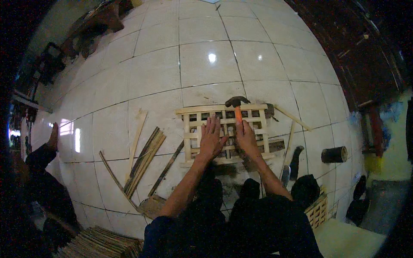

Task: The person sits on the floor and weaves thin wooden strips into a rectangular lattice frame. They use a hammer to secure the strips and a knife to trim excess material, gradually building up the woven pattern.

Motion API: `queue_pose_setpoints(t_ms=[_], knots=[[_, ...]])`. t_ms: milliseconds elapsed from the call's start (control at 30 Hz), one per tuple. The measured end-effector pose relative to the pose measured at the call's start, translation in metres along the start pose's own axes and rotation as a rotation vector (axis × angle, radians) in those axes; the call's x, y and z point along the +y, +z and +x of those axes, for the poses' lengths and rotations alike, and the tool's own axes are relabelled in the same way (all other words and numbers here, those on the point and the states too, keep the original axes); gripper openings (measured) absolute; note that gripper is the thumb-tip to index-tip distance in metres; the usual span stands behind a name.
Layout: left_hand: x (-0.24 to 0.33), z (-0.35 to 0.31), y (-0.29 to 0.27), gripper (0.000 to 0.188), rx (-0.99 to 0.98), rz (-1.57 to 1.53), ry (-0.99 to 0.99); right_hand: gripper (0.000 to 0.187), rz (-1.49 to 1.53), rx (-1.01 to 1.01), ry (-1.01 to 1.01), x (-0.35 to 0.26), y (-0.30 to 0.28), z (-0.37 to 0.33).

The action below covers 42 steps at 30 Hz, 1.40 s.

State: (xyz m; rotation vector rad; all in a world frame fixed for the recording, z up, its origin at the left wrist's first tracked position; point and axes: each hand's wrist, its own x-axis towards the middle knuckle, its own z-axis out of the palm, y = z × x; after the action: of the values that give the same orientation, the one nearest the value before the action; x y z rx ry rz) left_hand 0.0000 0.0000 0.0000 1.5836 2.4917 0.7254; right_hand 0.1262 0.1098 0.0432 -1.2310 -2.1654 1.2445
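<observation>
A pale wooden lattice frame (189, 129) made of crossed slats lies flat on the white tiled floor in front of me. My left hand (211, 138) rests on its middle with the fingers spread, pressing the slats down. My right hand (245, 136) grips the orange handle of a hammer (237, 108). The hammer's dark head sits at the frame's far top rail.
Loose bamboo strips (144, 161) lie on the floor at my left, and a bundle (99, 245) sits at the lower left. A knife (293, 165) and a short bamboo tube (334, 154) lie at the right. Another lattice piece (318, 210) sits by my right knee. A seated person's arm (43, 150) reaches in at far left.
</observation>
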Motion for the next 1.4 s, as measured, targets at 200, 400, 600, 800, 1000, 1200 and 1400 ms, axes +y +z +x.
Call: queue_pose_setpoints(t_ms=[200, 400, 600, 800, 1000, 1200, 1400], knots=[[-0.041, -0.018, -0.041, 0.062, 0.236, -0.220, -0.557, 0.039, 0.456, -0.020, 0.263, -0.016, 0.030, -0.018], [-0.057, -0.023, -0.036, 0.044, 0.136, -0.692, -0.677, 0.041, 0.252, 0.144, 0.202, -0.043, 0.052, -0.020], [-0.071, -0.018, -0.029, 0.046, 0.056, -0.721, -0.697, 0.044, 0.015, 0.092, -0.078, -0.045, 0.057, 0.011], [-0.081, -0.027, -0.015, 0.054, 0.129, -0.498, -0.568, 0.030, -0.239, -0.086, -0.032, -0.040, 0.057, 0.007], [-0.060, -0.020, -0.035, 0.038, 0.100, -0.689, -0.687, 0.027, -0.096, 0.238, -0.269, -0.047, 0.042, -0.013], [-0.059, -0.025, -0.048, 0.038, 0.067, -0.723, -0.708, 0.030, -0.249, 0.001, -0.236, -0.067, 0.038, 0.007], [-0.047, -0.022, -0.048, 0.043, 0.048, -0.730, -0.690, 0.049, -0.144, -0.156, 0.044, -0.025, 0.051, 0.004]])
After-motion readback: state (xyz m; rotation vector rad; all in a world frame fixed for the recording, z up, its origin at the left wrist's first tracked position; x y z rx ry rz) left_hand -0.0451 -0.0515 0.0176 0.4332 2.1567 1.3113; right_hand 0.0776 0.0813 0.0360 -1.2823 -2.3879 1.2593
